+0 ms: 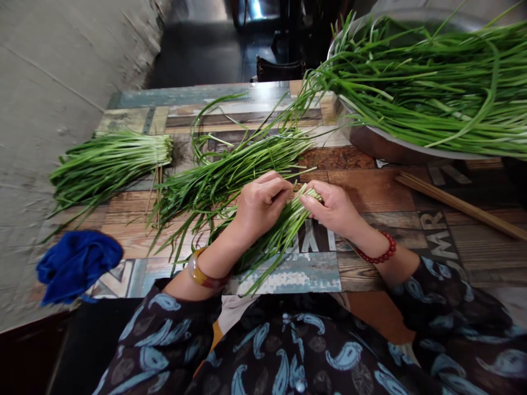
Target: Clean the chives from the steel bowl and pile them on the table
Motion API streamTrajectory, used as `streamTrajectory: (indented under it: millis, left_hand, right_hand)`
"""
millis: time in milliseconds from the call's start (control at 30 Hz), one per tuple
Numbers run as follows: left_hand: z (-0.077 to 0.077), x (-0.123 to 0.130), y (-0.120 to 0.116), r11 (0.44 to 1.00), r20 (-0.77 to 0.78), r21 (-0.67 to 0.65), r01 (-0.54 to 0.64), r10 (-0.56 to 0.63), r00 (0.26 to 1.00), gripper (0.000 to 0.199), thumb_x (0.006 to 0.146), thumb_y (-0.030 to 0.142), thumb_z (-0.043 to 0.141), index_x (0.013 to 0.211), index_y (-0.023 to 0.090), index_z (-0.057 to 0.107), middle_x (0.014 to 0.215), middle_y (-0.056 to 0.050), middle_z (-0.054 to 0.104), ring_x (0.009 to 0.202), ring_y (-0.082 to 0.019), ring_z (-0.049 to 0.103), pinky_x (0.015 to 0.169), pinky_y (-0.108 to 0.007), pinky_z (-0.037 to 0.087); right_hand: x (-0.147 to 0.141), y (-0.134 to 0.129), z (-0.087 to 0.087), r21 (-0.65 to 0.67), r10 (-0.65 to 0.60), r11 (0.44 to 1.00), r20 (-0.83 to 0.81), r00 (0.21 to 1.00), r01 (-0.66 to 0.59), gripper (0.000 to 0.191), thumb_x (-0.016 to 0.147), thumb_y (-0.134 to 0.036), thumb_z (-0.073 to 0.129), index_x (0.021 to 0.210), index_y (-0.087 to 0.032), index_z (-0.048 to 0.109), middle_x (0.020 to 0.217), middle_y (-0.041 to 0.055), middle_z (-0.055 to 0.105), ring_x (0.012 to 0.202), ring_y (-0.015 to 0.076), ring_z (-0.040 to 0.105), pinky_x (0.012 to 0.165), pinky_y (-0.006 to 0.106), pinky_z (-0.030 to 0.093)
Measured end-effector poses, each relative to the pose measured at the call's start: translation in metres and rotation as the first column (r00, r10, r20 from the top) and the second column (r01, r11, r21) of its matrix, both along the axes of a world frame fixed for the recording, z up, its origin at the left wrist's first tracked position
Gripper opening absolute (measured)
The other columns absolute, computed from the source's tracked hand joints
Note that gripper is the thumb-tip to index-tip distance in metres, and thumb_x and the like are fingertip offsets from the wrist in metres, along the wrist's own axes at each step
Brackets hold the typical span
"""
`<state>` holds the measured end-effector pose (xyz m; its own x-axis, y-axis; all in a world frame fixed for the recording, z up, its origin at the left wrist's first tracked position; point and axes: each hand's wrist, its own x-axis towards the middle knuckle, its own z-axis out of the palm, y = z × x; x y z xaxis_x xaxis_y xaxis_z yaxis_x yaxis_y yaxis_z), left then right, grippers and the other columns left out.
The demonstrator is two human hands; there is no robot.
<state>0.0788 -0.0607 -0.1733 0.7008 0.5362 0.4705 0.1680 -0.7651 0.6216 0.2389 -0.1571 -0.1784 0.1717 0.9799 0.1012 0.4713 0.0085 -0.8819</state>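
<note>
Gripping the pale ends of a slim green stalk bunch [288, 222] in my right hand [332, 208], over the patchwork wood-look table [362, 189]. Left hand [261, 202] is pinched narrow beside it (can't tell if it holds a strand). One even-ended green bundle [119, 156] looks done; the loose green pile [234, 167] and heaped silver metal bowl [364, 140] look unsorted. Left forearm hides some leaves; bowl's cut off at right.
</note>
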Motion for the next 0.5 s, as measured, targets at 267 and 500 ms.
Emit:
streamTrajectory:
  millis: [267,500]
  left_hand:
    - [0.008,0.001,0.002,0.929,0.043,-0.366,0.058,-0.045,0.998,0.012,0.087,0.022,0.065,0.085,0.015,0.075,0.083,-0.005,0.07,0.077,-0.013,0.062,0.072,-0.025,0.047]
    - [0.012,0.004,0.001,0.629,0.107,-0.77,0.105,-0.035,0.994,0.018,0.078,0.031,0.074,0.075,0.013,0.074,0.074,-0.003,0.069,0.067,-0.011,0.057,0.066,-0.024,0.043]
  right_hand:
    - [0.001,-0.001,0.002,0.023,0.0,1.0,-0.016,1.0,0.0,0.015,0.087,-0.03,0.052,0.075,-0.02,0.055,0.064,-0.0007,0.056,0.065,0.0149,0.054,0.061,0.026,0.04]
    - [0.004,-0.005,-0.004,-0.007,-0.001,1.0,-0.154,0.988,0.0,0.017,0.083,-0.036,0.063,0.083,-0.019,0.061,0.07,0.0003,0.06,0.063,0.0139,0.055,0.056,0.025,0.042]
